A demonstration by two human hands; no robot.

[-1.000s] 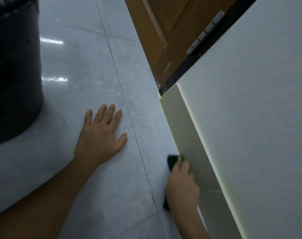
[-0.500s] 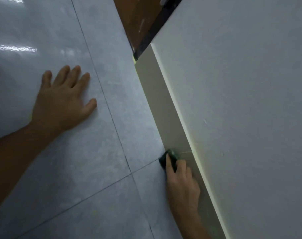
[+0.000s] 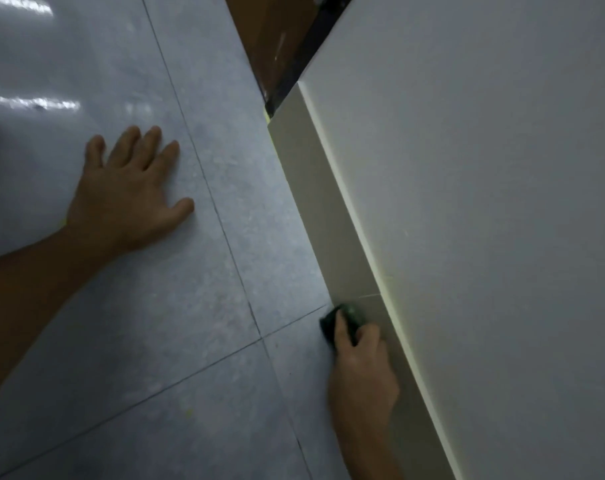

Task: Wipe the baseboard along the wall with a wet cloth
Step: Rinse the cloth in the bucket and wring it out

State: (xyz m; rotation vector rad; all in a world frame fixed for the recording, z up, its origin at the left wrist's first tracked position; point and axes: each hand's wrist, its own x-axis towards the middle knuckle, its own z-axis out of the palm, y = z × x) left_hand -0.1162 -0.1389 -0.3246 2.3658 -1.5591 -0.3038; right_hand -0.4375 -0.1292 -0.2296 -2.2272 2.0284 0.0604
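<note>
Left hand [image 3: 126, 199]: flat on the grey tiled floor [image 3: 138, 341] at about 9 o'clock in the view, palm down, fingers spread and pointing toward 12 o'clock, thumb out toward 3 o'clock. It holds nothing. Glare streaks lie on the tiles at 10 o'clock.

Grout lines cross just left of centre, near 6 o'clock.

Right hand [image 3: 361, 372]: at about 5 o'clock, fingers curled over a dark green cloth [image 3: 342, 318] and pressing it against the lower edge of the baseboard [image 3: 315, 202], where board meets floor (only the cloth's front end shows beyond the fingertips). A thin seam crosses the baseboard just above the cloth.

The pale baseboard runs from 12 o'clock down to 5 o'clock. The white wall [image 3: 484, 202] fills the 3 o'clock side. A brown door [image 3: 270, 36] with a dark frame edge stands at 12 o'clock, where the baseboard ends.
</note>
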